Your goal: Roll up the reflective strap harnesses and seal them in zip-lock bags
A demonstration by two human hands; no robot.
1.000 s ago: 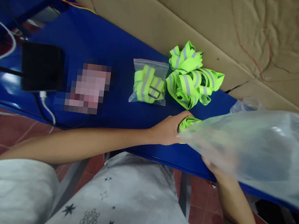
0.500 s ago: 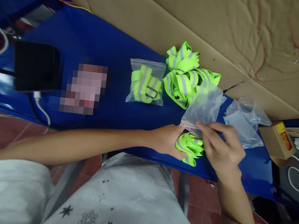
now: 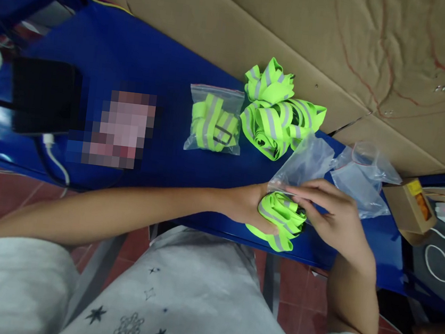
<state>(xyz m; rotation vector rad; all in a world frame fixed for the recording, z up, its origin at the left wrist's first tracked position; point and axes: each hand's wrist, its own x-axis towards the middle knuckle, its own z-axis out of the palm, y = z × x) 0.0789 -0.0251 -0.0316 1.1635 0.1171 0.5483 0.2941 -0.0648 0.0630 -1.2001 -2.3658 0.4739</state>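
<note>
My left hand [image 3: 252, 208] is wrapped round a folded bundle of neon yellow-green reflective strap [image 3: 281, 216] with grey stripes, near the front edge of the blue table [image 3: 158, 165]. Just above the bundle, a clear zip bag [image 3: 308, 155] lies with its mouth toward me. The fingers of my right hand [image 3: 330, 211] pinch the bag's edge at its mouth, close against the strap. Behind the bag sit looser piles of the same strap [image 3: 275, 125]. A filled zip bag [image 3: 215, 120] holding a folded strap with a dark buckle lies to their left.
More clear bags [image 3: 361, 177] lie at the right, beside a small cardboard box [image 3: 410, 210]. A black box [image 3: 41, 98] with cables stands at the left, near a blurred-out item [image 3: 120, 128]. A cardboard panel [image 3: 242, 30] runs along the back.
My right hand has turned flatter and its fingertips sit lower, at the bag's mouth. The clear bag has come down nearer the strap bundle, and more of the bundle shows.
</note>
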